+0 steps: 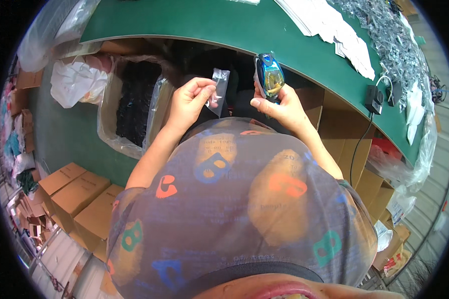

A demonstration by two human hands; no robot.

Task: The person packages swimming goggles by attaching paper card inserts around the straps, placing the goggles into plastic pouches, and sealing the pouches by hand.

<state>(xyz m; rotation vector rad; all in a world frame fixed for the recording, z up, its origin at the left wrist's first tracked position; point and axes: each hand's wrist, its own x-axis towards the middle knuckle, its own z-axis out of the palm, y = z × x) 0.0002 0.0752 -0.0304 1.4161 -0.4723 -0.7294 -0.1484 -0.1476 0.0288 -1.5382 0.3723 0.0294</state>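
Plastic bag [221, 82] in left hand [187, 102], blue see-through item [273, 78] in right hand [290, 110]

Pinched together at the left hand: thumb and fingers [200, 82], with hardly a gap, closed on the left side of the small, clear, narrow plastic bag. Curled round the lower end of the blue see-through item: the fingers of the right hand, parted only by its thickness. Held roughly upright, blue at the top and rim, yellowish within, with a pale flat strip along its left side; exact kind not clear. Both hands near each other but not touching, in front of a grey patterned top [224, 159].

Just beyond the hands, the curved near edge of a green table [194, 22]. On it, toward the right, loose white papers [319, 22], a heap of clear packaging [399, 65], and a black adapter [374, 99] with a cable [362, 149] hanging down over the edge. Left of the left hand, a plastic-lined carton [108, 107] with dark contents [134, 99]; beside it, a crumpled white bag [75, 79]. At lower left, brown cartons [80, 194] side by side. Below the table edge at right, cardboard boxes [341, 124].
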